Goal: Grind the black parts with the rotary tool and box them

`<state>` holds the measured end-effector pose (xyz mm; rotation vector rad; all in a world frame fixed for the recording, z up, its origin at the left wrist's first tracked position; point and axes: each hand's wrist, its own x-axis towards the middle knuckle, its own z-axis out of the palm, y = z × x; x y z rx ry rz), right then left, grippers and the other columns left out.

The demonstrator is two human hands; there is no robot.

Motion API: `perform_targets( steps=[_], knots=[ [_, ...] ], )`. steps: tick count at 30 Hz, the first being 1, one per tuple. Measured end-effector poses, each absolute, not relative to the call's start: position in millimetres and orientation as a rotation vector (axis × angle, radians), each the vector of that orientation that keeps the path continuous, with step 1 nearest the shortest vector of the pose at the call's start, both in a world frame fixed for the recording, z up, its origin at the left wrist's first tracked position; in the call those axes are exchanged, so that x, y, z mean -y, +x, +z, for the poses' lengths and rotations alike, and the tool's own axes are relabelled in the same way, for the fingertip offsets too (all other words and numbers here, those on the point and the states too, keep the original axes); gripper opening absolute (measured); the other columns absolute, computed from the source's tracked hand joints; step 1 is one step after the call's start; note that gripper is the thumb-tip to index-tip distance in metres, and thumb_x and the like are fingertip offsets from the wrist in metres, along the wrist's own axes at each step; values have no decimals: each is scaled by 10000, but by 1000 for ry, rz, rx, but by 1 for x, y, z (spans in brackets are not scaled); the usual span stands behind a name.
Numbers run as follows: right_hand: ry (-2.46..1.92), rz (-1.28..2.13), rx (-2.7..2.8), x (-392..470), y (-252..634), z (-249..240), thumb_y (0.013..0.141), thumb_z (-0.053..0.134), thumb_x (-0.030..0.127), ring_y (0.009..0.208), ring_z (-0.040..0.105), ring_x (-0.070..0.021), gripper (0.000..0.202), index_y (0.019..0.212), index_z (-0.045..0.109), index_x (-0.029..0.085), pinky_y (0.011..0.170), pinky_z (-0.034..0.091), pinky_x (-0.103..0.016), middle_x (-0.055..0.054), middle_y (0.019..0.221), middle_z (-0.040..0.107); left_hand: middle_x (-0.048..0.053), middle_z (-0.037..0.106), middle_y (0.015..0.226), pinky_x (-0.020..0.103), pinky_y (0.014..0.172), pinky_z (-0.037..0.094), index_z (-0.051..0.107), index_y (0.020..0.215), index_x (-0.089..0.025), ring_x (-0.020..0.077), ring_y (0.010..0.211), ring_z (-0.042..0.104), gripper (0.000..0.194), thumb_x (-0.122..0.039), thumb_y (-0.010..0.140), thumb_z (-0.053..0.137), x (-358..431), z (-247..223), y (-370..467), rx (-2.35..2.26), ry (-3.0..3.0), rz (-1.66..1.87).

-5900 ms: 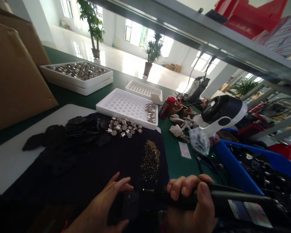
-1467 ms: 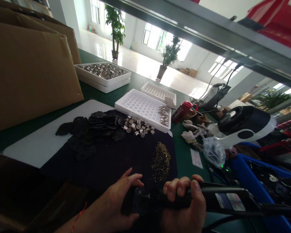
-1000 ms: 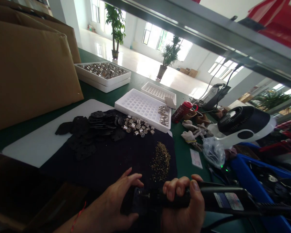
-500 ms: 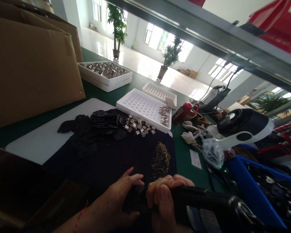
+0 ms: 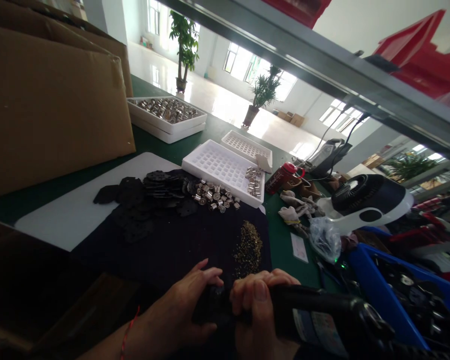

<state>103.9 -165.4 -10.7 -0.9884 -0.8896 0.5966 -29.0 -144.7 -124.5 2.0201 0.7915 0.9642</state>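
My right hand is wrapped round the front of a black power screwdriver that lies level, its nose toward my left hand. My left hand curls its thumb and fingers round a dark part, whose shape is lost in shadow. Just beyond my hands, a heap of small brass-coloured screws lies on a dark cloth. Farther off are a pile of small silver metal cylinders and a spread of flat black plates.
A white grid tray holds some cylinders at its right end. Stacked white trays of cylinders stand behind, beside a large cardboard box. On the right are a red bottle, a fan and a blue bin. A metal shelf beam crosses overhead.
The view has shifted slightly. Both hands keep nearly the same place and grip, and the screwdriver has moved a little to the right in the picture.
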Motion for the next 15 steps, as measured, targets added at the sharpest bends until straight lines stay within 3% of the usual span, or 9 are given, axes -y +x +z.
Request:
perform_targets(
  steps=[5,10,15],
  knots=[
    [-845,494,645,165,120,15,950,677,271,362,447,-87,155,1102,643,282,409,482,-206,126,552,549,30,775,1274,572,1247,436,389,1540,-313,364,1370,663,1012,-90,616,736,147,-124,-30,-850,2042,1039],
    [-938,282,392,166,154,18,909,637,237,423,430,-105,78,981,616,257,476,510,-231,108,544,500,-8,792,1293,527,1180,534,418,1526,-373,364,1439,611,1005,-44,628,724,147,-114,-38,-905,2055,993],
    [-992,252,387,161,169,9,885,707,275,452,461,-102,144,1001,625,249,509,514,-249,108,567,515,0,811,1271,502,1142,572,462,1515,-355,374,1433,617,959,-96,630,724,149,-121,-38,-977,2076,1036]
  ],
)
